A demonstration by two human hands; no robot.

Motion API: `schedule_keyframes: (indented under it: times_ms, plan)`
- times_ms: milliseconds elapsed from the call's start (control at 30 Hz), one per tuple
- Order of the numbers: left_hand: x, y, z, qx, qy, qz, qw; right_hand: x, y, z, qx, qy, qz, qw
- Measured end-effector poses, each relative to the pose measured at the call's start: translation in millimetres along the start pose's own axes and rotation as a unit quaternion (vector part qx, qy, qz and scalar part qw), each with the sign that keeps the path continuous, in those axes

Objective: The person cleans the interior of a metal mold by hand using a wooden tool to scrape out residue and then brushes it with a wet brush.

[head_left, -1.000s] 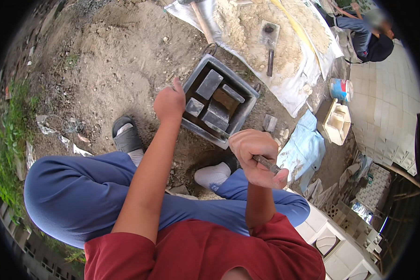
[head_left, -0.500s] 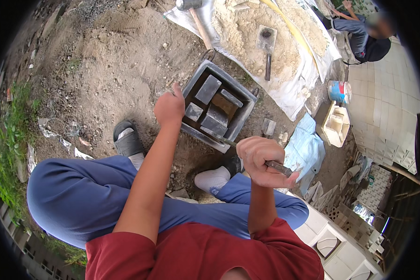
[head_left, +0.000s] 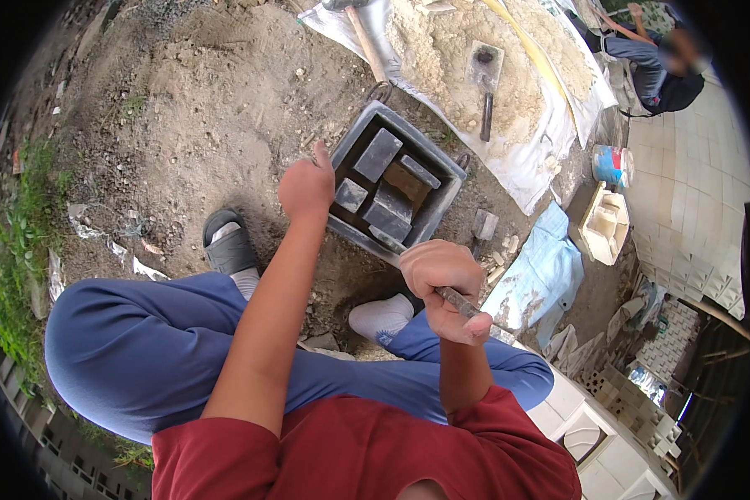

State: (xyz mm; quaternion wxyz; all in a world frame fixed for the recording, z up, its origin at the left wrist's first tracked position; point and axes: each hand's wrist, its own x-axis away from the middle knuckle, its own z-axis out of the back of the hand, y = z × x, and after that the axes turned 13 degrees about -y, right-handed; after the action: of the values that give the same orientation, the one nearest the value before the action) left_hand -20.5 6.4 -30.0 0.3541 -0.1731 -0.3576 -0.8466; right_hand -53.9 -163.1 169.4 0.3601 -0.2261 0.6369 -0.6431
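Our right hand (head_left: 443,282) grasps a rod (head_left: 458,302); our left hand (head_left: 306,188), hold unclear, curls at the box (head_left: 417,142), which could slide if unbraced.

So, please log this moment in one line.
left hand: at edge of grey open-topped box; right hand: holds dark slender rod; grey rectangular blocks: inside box

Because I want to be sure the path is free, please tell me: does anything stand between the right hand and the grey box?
Nothing visible does: the right hand appears at the near corner of the grey box, and only the rod-like tool it grips extends toward the box.
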Motion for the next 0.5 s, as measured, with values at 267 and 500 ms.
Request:
schedule_keyframes:
  times_ms: [267,500]
  plan:
    - [-0.7,3.4,-0.8,0.004,-0.01,0.005,1.0,10.5,44.4,11.0,0.043,-0.018,-0.093,0.995]
    - [2.5,8.4,3.5,0.013,-0.027,0.006,1.0,14.7,33.3,12.8,0.041,-0.037,-0.063,0.996]
